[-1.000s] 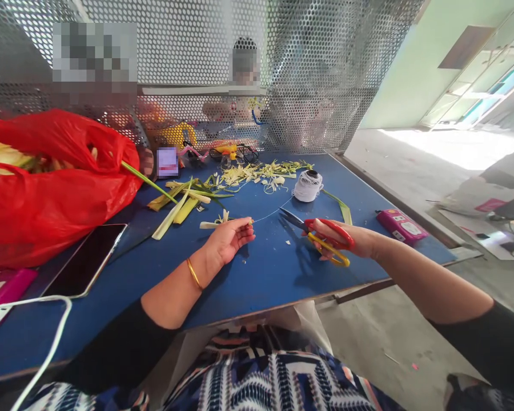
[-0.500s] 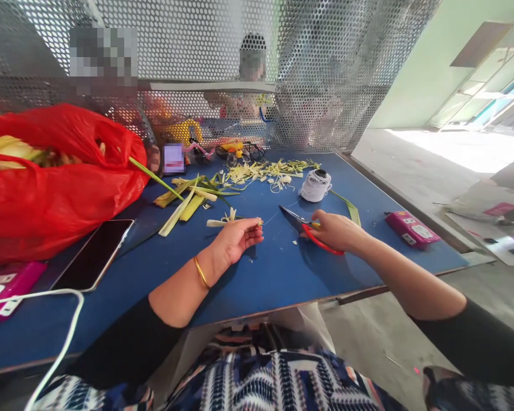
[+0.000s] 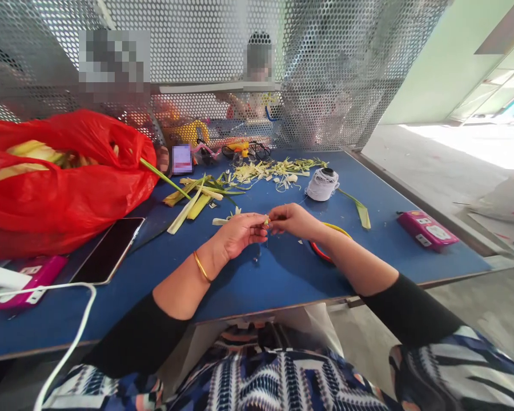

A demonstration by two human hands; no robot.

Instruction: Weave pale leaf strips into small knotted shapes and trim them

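Observation:
My left hand (image 3: 245, 234) is closed in a pinch on a pale green leaf strip (image 3: 228, 218), whose ragged end shows behind the knuckles. Touching its fingertips, my right hand (image 3: 293, 221) is pinched too; what lies between those fingers is too small to make out. Scissors with red and yellow handles (image 3: 320, 252) lie on the table, largely hidden beneath my right wrist. Just beyond my right hand stands a spool of white thread (image 3: 322, 185).
Leaf pieces (image 3: 197, 200) and shredded scraps (image 3: 269, 170) lie farther back. A red plastic bag (image 3: 68, 200), phone (image 3: 109, 251) and white cable (image 3: 79, 325) are at left. A magenta pack (image 3: 427, 230) rests at right. Behind the perforated metal screen (image 3: 205, 45) are people.
My right hand has put the scissors down on the table and moved left to meet my left hand's fingertips. My left hand keeps its pinch on the leaf strip.

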